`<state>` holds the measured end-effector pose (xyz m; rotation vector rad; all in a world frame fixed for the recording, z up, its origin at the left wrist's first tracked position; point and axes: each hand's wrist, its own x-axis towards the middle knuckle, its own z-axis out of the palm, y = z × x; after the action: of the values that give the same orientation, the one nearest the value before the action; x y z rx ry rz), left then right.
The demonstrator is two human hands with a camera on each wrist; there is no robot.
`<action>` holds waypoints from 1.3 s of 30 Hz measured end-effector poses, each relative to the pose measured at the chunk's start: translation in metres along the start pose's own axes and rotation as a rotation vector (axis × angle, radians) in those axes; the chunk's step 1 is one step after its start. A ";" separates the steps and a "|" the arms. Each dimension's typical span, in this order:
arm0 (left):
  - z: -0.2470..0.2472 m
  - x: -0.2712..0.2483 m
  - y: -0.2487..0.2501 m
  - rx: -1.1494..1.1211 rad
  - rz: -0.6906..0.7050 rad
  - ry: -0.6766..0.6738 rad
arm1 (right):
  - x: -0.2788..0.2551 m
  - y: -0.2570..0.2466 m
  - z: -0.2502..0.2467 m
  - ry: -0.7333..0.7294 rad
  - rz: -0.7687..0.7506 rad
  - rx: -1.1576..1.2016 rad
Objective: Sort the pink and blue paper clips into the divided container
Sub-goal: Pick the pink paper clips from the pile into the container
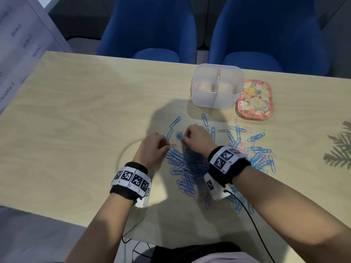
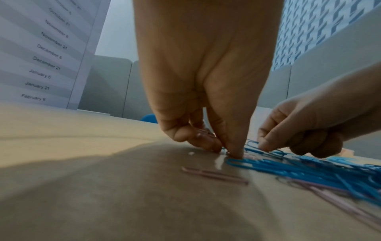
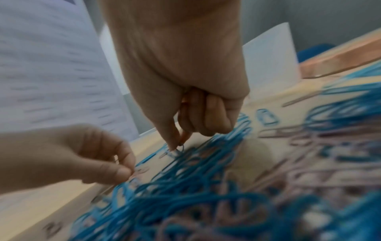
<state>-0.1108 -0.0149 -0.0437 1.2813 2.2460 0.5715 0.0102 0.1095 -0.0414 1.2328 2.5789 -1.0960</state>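
Observation:
A big heap of blue and pink paper clips (image 1: 190, 168) lies mid-table. My left hand (image 1: 167, 146) sits at the heap's far left edge, thumb and forefinger pinched on a pink paper clip (image 1: 172, 145) on the wood; in the left wrist view the hand (image 2: 227, 152) has its other fingers curled in. Just to the right, my right hand (image 1: 183, 138) pinches a small bunch of blue paper clips (image 1: 179, 135); the right wrist view shows that hand (image 3: 177, 147) with its thumb tip on a blue clip. The translucent divided container (image 1: 199, 99) stands beyond, with a few pink clips in its left compartment.
A floral pink-rimmed tin (image 1: 254, 99) sits right of the container. Loose blue clips (image 1: 255, 137) spread to the right of the heap. A printed date sheet (image 1: 20, 46) stands at the far left. Two blue chairs (image 1: 152, 31) are behind the table. A black cable (image 1: 252, 223) trails from my right wrist.

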 end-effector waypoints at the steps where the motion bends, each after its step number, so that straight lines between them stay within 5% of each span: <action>1: 0.000 0.001 0.000 0.013 0.004 -0.002 | 0.001 0.007 -0.006 0.029 0.032 0.039; 6: -0.001 0.003 0.002 0.001 0.071 0.001 | 0.001 0.015 -0.022 0.174 -0.007 -0.095; 11: -0.001 0.009 0.008 0.105 0.119 -0.093 | 0.003 -0.013 -0.013 -0.014 -0.317 -0.373; 18: -0.003 0.012 0.010 0.132 0.102 -0.112 | 0.008 -0.005 -0.012 -0.084 -0.358 -0.633; 25: -0.026 0.005 -0.009 -0.339 -0.122 -0.048 | 0.005 0.009 -0.019 -0.200 -0.167 -0.276; 28: -0.030 0.002 -0.007 -0.512 -0.238 -0.109 | 0.001 0.006 -0.026 -0.075 -0.098 0.182; 33: -0.028 -0.004 -0.016 -0.806 -0.480 -0.038 | -0.021 -0.011 -0.018 -0.187 0.089 0.764; 35: -0.024 -0.010 -0.022 -0.785 -0.427 -0.051 | -0.029 -0.015 -0.007 -0.227 0.048 0.632; 39: -0.016 -0.019 -0.029 -0.714 -0.311 -0.088 | -0.038 -0.009 0.017 -0.210 -0.247 -0.064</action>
<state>-0.1315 -0.0476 -0.0436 0.5748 1.8441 1.0413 0.0253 0.0698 -0.0354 0.7547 2.6276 -1.1052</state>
